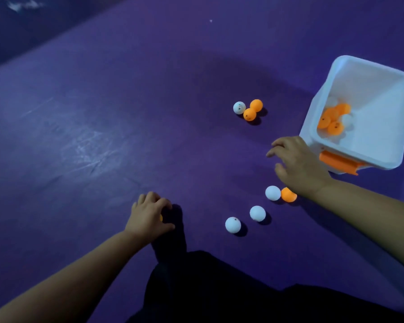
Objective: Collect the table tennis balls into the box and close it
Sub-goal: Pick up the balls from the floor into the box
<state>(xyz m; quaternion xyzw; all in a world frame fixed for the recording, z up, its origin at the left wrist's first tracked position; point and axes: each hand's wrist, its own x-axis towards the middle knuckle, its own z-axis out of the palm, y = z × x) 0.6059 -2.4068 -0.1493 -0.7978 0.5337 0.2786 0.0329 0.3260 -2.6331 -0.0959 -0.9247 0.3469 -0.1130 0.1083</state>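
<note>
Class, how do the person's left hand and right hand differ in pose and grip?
The left hand is curled over an orange ball; the right hand is spread, holding nothing. The left is far from the white plastic box; the right, beside it. Both are palm down.

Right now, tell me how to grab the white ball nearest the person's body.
Come from straight above and pinch the white ball across its middle with thumb and forefinger. It is a smooth sphere, touching nothing else on the purple mat, so any side is likely free; the open right hand seems freest.
</note>
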